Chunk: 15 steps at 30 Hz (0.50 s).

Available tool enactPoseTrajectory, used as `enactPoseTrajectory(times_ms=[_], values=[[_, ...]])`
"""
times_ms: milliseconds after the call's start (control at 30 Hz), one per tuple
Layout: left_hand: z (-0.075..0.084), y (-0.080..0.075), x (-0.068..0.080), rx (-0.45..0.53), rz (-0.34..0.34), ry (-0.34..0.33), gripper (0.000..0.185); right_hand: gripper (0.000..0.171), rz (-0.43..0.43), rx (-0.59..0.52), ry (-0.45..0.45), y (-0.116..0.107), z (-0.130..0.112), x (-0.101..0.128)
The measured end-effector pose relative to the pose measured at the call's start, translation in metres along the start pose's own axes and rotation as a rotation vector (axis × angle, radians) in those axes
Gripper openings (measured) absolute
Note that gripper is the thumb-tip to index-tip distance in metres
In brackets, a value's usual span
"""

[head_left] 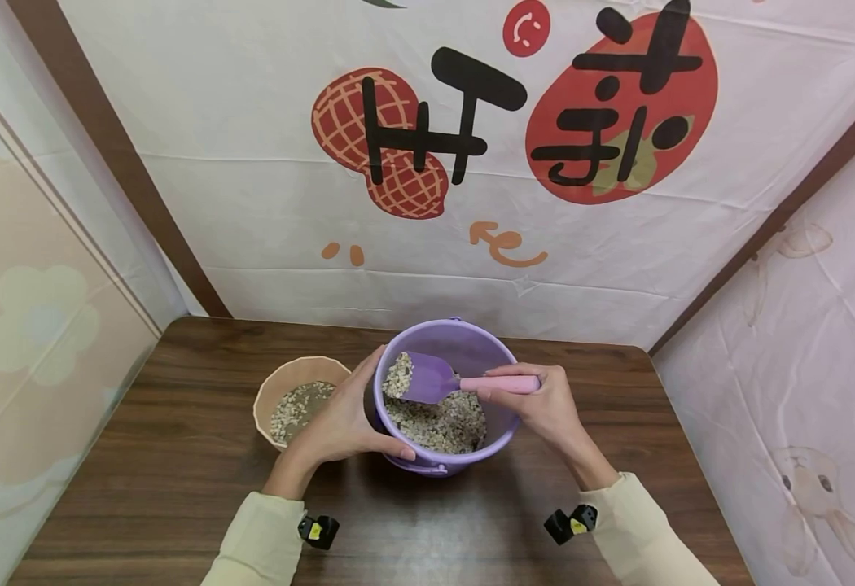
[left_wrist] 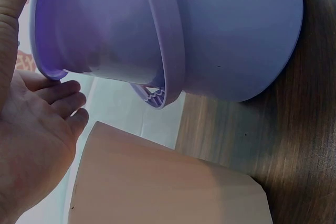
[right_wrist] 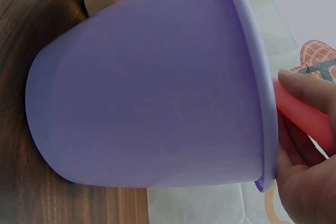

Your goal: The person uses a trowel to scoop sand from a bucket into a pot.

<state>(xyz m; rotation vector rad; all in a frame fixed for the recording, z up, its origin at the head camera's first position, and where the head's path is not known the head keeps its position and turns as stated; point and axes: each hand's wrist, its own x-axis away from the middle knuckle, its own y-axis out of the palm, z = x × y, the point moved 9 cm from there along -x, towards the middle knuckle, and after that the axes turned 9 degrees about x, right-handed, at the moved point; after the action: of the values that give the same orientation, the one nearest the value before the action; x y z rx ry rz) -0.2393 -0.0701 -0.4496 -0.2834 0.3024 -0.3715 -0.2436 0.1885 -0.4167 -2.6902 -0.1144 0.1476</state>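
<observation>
A purple bucket (head_left: 464,338) stands on the table with a bed of small pale gravel (head_left: 442,431) inside. My left hand (head_left: 343,423) grips its rim from the left, thumb on the near side; the left wrist view shows fingertips curled at the rim beside the bucket's hanging handle (left_wrist: 170,40). In my right hand (head_left: 548,403) is the pink grip of a toy shovel (head_left: 431,378). Its purple blade lies over the bucket's opening, pointing left, with gravel on its tip. From the right wrist camera, the bucket wall (right_wrist: 147,98) hides the blade, and the pink grip (right_wrist: 302,111) shows above the rim.
Just left of the bucket sits a peach faceted pot (head_left: 269,395) holding some gravel, partly behind my left hand. A dark wooden table (head_left: 142,472) carries both. A printed white cloth (head_left: 252,203) hangs behind, with more cloth at both sides.
</observation>
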Motion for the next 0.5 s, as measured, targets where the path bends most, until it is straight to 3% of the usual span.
enactPoseTrajectory(times_ms=[500], values=[[-0.001, 0.0, 0.0, -0.001, 0.005, -0.02, 0.146, 0.029, 0.069, -0.067, -0.067, -0.017, -0.008, 0.011]])
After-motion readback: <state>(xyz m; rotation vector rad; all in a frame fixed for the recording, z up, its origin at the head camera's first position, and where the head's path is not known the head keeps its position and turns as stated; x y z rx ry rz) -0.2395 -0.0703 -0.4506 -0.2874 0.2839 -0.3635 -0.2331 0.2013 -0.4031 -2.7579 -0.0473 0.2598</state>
